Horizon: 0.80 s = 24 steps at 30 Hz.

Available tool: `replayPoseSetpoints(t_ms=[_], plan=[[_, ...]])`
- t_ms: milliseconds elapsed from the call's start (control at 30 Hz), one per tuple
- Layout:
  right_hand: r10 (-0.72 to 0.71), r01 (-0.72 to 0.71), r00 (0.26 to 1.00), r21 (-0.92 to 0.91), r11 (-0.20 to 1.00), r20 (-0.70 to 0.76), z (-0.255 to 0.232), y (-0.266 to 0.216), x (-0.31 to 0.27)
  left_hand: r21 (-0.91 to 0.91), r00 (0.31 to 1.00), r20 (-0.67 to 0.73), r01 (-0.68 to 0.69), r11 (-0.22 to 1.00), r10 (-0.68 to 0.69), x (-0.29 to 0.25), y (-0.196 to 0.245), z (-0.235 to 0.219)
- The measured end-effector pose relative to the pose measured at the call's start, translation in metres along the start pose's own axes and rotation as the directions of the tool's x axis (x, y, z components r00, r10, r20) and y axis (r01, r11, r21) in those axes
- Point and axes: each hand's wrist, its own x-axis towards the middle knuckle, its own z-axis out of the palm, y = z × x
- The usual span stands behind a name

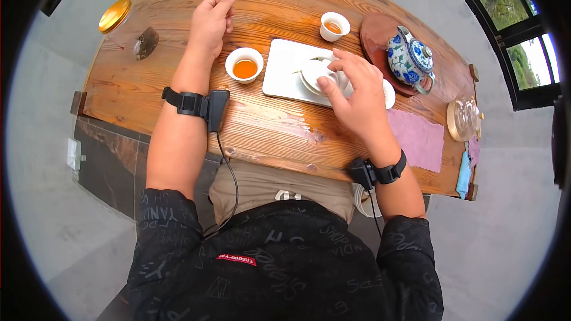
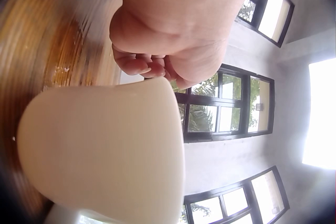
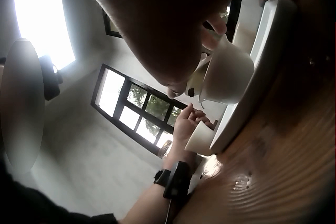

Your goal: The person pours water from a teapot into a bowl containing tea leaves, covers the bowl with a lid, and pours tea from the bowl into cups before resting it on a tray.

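Observation:
My right hand (image 1: 360,92) is over a white gaiwan (image 3: 228,74) on a white tray (image 1: 279,74). Its thumb and fingers pinch the white gaiwan lid (image 1: 315,74), which sits tilted at the bowl's mouth. Dark tea leaves (image 3: 190,92) show at the bowl's rim. My left hand (image 1: 209,24) holds nothing, its fingers loosely curled, above the wood beyond a white teacup (image 1: 244,66) of amber tea. That cup (image 2: 105,150) looms large in the left wrist view, below the hand.
Another teacup (image 1: 334,27) of tea stands behind the tray. A blue-and-white teapot (image 1: 410,56) rests at a round brown board (image 1: 375,32). A pink cloth (image 1: 419,139) and a glass pot (image 1: 464,119) lie right; a gold-lidded jar (image 1: 115,16) stands far left.

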Motion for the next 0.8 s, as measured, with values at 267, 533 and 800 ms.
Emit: replayPoseSetpoints(t_ms=[267,533,800], plan=[[0.023,-0.022,0.999,-0.02,1.0,0.041,-0.003,-0.005,0.008,0.007,1.0,0.001,-0.013,1.0,0.013,0.0,0.001,0.0],[-0.127,0.129,0.992,-0.171,0.977,0.025,-0.014,-0.013,0.019,0.0,1.0,0.004,-0.018,1.0,0.018,0.0,0.001,-0.001],[-0.217,0.2,0.976,-0.359,0.912,-0.009,-0.022,-0.016,0.025,0.001,1.0,0.004,-0.015,1.0,0.015,-0.001,0.003,0.0]])
